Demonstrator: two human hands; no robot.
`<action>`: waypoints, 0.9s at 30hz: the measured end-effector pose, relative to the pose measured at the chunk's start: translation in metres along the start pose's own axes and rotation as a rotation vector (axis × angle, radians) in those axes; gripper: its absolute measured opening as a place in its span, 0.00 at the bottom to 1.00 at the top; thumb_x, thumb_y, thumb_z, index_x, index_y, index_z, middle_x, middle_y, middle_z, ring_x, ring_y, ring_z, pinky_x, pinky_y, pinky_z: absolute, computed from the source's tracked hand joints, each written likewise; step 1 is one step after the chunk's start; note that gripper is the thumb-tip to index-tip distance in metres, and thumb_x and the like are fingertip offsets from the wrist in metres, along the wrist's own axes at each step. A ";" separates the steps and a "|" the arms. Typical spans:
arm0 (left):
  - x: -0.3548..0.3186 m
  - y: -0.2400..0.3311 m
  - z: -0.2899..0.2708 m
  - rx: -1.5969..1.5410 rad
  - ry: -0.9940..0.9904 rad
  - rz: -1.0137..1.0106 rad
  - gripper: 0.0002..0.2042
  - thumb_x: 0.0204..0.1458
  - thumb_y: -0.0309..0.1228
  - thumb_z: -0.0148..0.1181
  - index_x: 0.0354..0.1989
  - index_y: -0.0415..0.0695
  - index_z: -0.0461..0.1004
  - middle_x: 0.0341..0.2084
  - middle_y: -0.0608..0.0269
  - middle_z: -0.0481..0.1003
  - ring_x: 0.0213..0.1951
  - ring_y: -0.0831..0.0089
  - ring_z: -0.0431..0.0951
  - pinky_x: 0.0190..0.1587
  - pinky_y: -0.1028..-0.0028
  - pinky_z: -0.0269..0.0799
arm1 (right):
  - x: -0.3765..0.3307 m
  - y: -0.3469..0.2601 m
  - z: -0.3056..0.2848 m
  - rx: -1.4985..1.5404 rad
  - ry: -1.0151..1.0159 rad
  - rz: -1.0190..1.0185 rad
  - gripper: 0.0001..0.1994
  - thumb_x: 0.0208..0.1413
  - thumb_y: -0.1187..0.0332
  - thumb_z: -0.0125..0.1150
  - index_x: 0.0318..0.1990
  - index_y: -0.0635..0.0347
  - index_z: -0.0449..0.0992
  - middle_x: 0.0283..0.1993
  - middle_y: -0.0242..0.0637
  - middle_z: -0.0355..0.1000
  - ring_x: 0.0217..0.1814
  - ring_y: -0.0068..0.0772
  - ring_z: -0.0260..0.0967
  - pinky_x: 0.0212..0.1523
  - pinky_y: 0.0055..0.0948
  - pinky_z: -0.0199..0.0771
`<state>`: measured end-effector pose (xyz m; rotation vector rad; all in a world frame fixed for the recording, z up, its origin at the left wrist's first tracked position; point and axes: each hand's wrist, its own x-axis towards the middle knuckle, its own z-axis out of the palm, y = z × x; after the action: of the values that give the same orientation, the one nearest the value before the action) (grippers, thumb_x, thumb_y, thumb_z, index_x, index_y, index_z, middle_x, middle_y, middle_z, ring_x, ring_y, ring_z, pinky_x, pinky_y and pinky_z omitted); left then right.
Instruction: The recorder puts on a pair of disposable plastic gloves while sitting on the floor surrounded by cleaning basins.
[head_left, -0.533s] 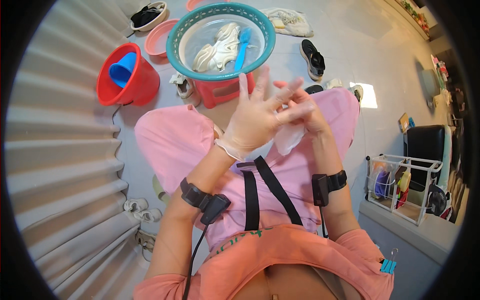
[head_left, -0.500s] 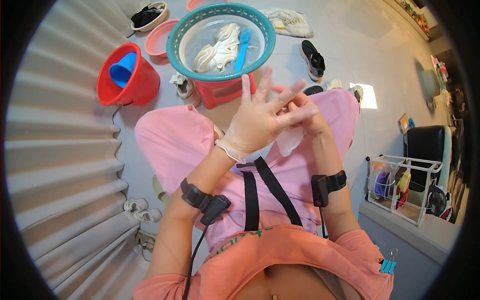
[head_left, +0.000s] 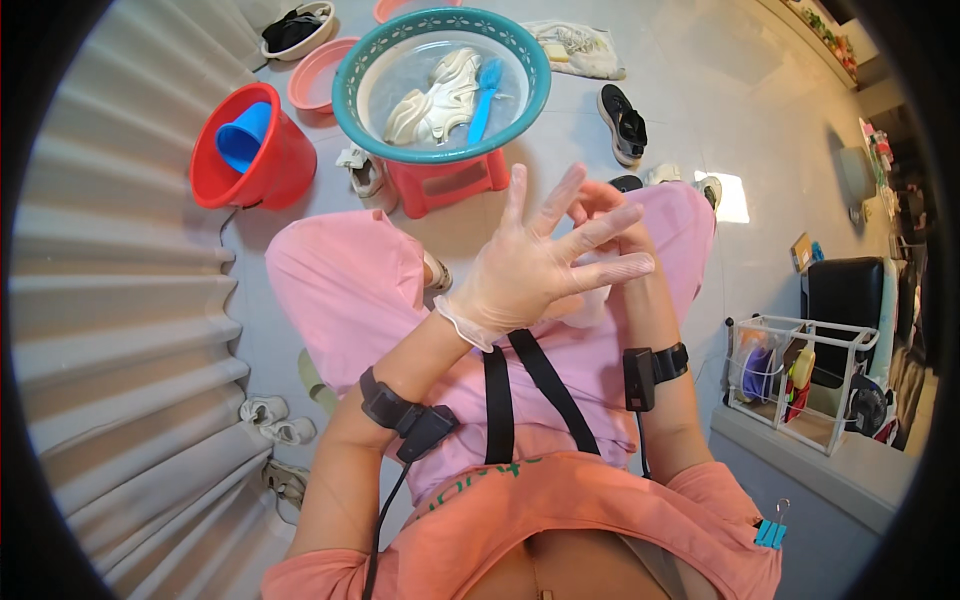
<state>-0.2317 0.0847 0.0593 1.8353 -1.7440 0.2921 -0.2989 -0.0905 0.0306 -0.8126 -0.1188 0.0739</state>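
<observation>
My left hand (head_left: pixel 515 270) wears a thin, see-through glove whose cuff ends at the wrist. Its fingers are spread wide above my lap. Behind it is my right hand (head_left: pixel 604 203), bare, with curled fingers partly covered by the left one. A second clear glove (head_left: pixel 590 307) hangs limp below the right hand, which appears closed on it; the grip itself is hidden. Ahead, a teal-rimmed basin (head_left: pixel 347 105) holds water, a white shoe (head_left: pixel 438 105) and a blue brush (head_left: pixel 484 103). The basin stands on a red stool (head_left: pixel 455 185).
A red bucket (head_left: pixel 285 165) with a blue scoop (head_left: pixel 243 137) stands left of the basin. A pink basin (head_left: pixel 312 75) lies behind it. Black shoes (head_left: pixel 622 125) and several white ones rest on the floor. Curtains (head_left: pixel 130 260) line the left; a white wire rack (head_left: pixel 790 385) is at right.
Both hands have come slightly nearer to me and to the right. The left hand's spread fingers now cover more of the right hand and the hanging glove.
</observation>
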 end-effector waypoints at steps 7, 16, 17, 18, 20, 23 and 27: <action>0.001 0.004 -0.007 -0.118 -0.045 -0.028 0.36 0.39 0.47 0.68 0.62 0.81 0.64 0.71 0.74 0.51 0.70 0.42 0.44 0.61 0.29 0.46 | 0.002 0.029 0.039 -0.158 0.403 0.064 0.23 0.56 0.61 0.59 0.57 0.62 0.71 0.49 0.37 0.72 0.49 0.26 0.69 0.49 0.28 0.71; 0.002 -0.010 -0.012 -0.161 -0.038 -0.085 0.32 0.43 0.51 0.65 0.61 0.66 0.69 0.71 0.61 0.51 0.71 0.44 0.42 0.64 0.33 0.38 | -0.002 0.060 0.035 -0.233 0.497 -0.003 0.19 0.59 0.67 0.52 0.57 0.61 0.70 0.45 0.37 0.74 0.44 0.25 0.71 0.44 0.24 0.72; 0.003 -0.012 -0.013 -0.098 0.014 -0.136 0.32 0.44 0.52 0.64 0.62 0.65 0.68 0.71 0.60 0.50 0.71 0.43 0.42 0.64 0.33 0.38 | -0.003 0.062 0.033 -0.101 0.531 -0.028 0.18 0.59 0.68 0.52 0.57 0.61 0.70 0.45 0.37 0.74 0.43 0.24 0.71 0.43 0.24 0.72; 0.005 -0.014 -0.015 -0.035 0.064 -0.182 0.32 0.45 0.52 0.63 0.63 0.64 0.68 0.71 0.58 0.50 0.70 0.42 0.43 0.63 0.33 0.39 | -0.002 0.065 0.032 -0.075 0.543 -0.051 0.18 0.60 0.69 0.51 0.57 0.61 0.70 0.44 0.37 0.74 0.43 0.24 0.71 0.43 0.23 0.72; 0.008 -0.020 -0.019 0.060 0.146 -0.277 0.34 0.46 0.52 0.63 0.65 0.61 0.65 0.71 0.55 0.48 0.70 0.40 0.42 0.63 0.33 0.39 | -0.003 0.068 0.033 0.046 0.609 -0.132 0.17 0.56 0.74 0.51 0.54 0.63 0.72 0.39 0.36 0.74 0.25 0.16 0.65 0.26 0.14 0.65; 0.008 -0.024 -0.021 0.098 0.210 -0.414 0.38 0.46 0.53 0.63 0.67 0.58 0.61 0.71 0.52 0.46 0.69 0.35 0.42 0.62 0.33 0.40 | -0.014 0.063 0.039 0.124 0.200 -0.151 0.16 0.55 0.74 0.53 0.51 0.63 0.73 0.38 0.34 0.74 0.19 0.11 0.56 0.20 0.14 0.55; 0.007 -0.028 -0.012 0.025 0.254 -0.549 0.42 0.45 0.52 0.65 0.69 0.53 0.57 0.71 0.46 0.45 0.67 0.31 0.43 0.64 0.38 0.42 | -0.017 0.065 0.057 -0.125 0.469 -0.014 0.15 0.54 0.72 0.62 0.49 0.62 0.74 0.40 0.30 0.74 0.20 0.07 0.53 0.20 0.15 0.52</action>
<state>-0.2006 0.0846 0.0651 2.1028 -1.0220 0.3049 -0.3246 -0.0068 0.0213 -0.9341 0.3158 -0.1392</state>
